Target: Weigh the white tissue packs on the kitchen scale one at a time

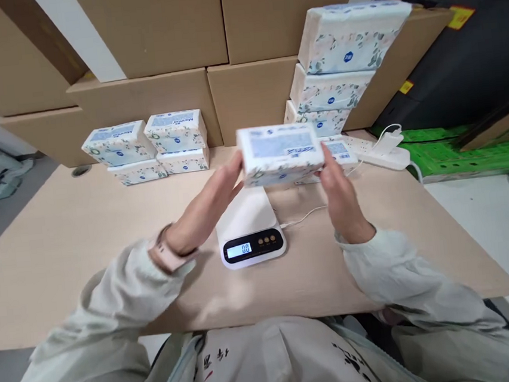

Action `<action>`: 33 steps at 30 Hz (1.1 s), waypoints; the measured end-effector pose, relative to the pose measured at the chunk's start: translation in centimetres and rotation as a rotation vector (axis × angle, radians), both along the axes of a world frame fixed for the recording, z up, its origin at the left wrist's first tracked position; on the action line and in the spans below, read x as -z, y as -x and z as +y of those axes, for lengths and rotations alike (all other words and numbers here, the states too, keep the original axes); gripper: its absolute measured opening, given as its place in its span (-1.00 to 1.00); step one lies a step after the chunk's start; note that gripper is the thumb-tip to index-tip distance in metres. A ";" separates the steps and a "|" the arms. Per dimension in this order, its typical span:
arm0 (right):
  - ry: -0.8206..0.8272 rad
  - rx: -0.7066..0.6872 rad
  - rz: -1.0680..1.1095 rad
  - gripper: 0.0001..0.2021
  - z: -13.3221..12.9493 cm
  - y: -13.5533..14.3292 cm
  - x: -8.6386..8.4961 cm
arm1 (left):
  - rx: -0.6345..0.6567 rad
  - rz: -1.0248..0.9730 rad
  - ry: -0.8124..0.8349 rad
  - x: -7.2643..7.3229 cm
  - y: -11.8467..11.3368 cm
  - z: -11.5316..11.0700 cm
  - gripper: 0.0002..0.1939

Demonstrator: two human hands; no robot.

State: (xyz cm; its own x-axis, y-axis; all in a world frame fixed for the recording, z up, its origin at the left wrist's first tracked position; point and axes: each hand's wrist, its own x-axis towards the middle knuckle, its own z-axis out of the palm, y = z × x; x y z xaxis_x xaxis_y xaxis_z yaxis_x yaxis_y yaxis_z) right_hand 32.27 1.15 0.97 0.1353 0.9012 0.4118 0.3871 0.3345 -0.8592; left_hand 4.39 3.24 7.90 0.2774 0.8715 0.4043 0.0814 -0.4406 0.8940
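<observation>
L hand (213, 204) & R hand (340, 198) pinch a tissue pack (282, 151) btwn them, one per end, over scale (252, 230) reading 0.0; tall stack (333, 90) behind, at R.

Cardboard boxes (153, 32) are stacked along the rear of the light wood-grain surface (38, 236). A round cable port (81, 170) is located at the left rear. A white power strip (370, 152) lies at the right rear; a white adapter (388, 140) is seated on it. Dark panels (432, 72) bearing yellow labels (461, 16) stand beyond, above bright green material (481, 160).
</observation>
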 end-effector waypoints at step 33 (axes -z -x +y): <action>-0.148 0.198 0.181 -0.71 -2.7 4.1 4.2 | -0.371 -0.279 0.238 10.1 8.9 -4.4 -0.68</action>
